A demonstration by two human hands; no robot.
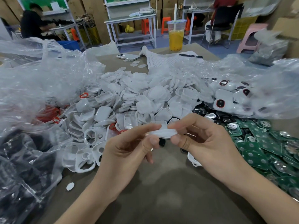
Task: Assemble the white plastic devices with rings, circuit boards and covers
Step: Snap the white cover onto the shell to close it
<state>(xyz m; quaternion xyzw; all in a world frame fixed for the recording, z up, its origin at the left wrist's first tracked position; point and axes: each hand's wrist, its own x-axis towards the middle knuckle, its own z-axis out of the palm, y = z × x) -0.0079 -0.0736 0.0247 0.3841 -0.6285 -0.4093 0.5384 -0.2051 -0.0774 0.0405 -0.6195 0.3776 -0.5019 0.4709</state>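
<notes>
Both my hands hold one white plastic device (163,132) edge-on above the brown table. My left hand (129,147) pinches its left end between thumb and forefinger. My right hand (203,143) pinches its right end the same way. Behind them lies a large heap of white plastic shells and covers (129,101). Green circuit boards (262,147) are piled at the right. Red rings (53,113) show at the left under clear plastic. Finished devices with dark round insets (226,97) lie in a bag at the right.
Crumpled clear plastic bags (40,75) flank the heap. A bag of black parts (19,167) sits at the near left. Farther back stand a cup of orange drink (176,36), a phone (127,56), a paper sheet with a pen (191,55). People sit at benches behind.
</notes>
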